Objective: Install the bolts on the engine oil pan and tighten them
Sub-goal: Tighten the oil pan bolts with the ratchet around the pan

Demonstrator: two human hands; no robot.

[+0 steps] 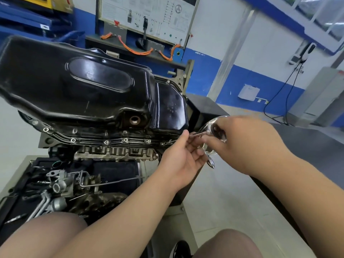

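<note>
Bolts point(106, 142) sit in a row along the near flange of the oil pan point(78, 84), their pale heads showing against the dark metal. The pan is black and glossy and lies bottom-up on the engine block point(115, 151), with its open drain hole point(134, 120) facing the camera.

At the right end of the flange, a chrome wrench point(211, 162) with a curved, crank-like body reaches in. Its thin shaft point(199, 134) points at the last bolt hole near the pan's corner. The left hand point(183, 155) pinches this shaft between thumb and fingertips, just short of the flange. The right hand point(242, 142) is curled round the wrench's upper part, and the bright bend of the tool arcs out above and below the knuckles. The fit of the tip on a bolt is too blurred to tell.

Below the engine, a dark tray point(115, 170) holds loose engine parts point(61, 185), pipes and a long bent rod. Behind the pan stands a training board point(145, 13) with orange cables point(130, 48) hanging beneath it. The person's bare knees fill the lower edge of the view.
</note>
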